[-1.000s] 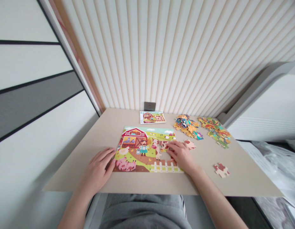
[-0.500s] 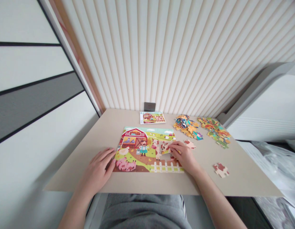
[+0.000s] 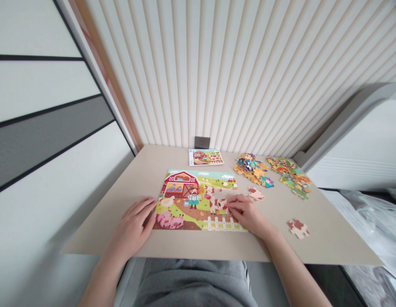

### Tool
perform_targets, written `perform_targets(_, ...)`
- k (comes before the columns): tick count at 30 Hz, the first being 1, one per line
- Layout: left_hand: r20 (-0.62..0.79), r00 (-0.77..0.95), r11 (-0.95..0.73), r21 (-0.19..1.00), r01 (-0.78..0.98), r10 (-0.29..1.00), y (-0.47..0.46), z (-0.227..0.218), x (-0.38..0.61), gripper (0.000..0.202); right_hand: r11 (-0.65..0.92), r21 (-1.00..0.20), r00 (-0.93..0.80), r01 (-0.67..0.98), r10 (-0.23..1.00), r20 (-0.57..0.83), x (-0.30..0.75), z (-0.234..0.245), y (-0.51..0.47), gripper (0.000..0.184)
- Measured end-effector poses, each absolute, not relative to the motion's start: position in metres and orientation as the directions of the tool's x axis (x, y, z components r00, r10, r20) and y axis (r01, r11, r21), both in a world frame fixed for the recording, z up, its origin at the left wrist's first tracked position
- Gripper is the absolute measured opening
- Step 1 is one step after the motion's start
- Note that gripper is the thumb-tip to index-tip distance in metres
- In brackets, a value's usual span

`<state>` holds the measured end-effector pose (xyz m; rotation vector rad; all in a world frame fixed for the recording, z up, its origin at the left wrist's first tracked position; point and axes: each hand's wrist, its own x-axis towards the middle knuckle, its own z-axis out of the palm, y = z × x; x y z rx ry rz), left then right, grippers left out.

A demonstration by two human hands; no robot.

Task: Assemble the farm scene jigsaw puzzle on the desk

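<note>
A farm jigsaw puzzle point(image 3: 175, 204) lies flat on the table, with a red barn, a farmer and a pink pig on it. My right hand point(image 3: 249, 214) has its fingertips closed on the right end of a brown-spotted cow puzzle piece point(image 3: 220, 206). That piece lies in the gap beside the cow's head and above the white fence; whether it is fully seated I cannot tell. At the puzzle's left edge rests my left hand point(image 3: 135, 225), fingers stretched out and touching the border.
Two loose cow pieces, one near point(image 3: 255, 194) and one farther right point(image 3: 298, 228), lie on the table point(image 3: 121, 179). A picture card point(image 3: 206, 157) sits at the back. Behind to the right are a piece pile point(image 3: 252, 168) and a spread of orange-green pieces point(image 3: 290, 175).
My right hand has lowered the cow piece toward me, from the upper part of the gap down against the fence row. The left hand stays in place.
</note>
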<state>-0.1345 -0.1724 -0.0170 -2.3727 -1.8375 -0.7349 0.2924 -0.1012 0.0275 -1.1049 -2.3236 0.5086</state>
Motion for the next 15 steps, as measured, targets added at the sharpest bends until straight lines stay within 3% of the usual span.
perform_targets(9, 0.4, 0.184, -0.296, 0.238, 0.925, 0.898, -0.1721, -0.0178, -0.135, 0.042, 0.632, -0.443, -0.571, 0.636, 0.771, 0.28, 0.2872, 0.0302, -0.1052, 0.021)
perform_targets(15, 0.402, 0.186, -0.299, 0.237, 0.924, 0.896, -0.1718, -0.0184, -0.1356, 0.043, 0.664, -0.411, -0.599, 0.625, 0.745, 0.293, 0.2833, 0.0291, -0.1053, 0.033)
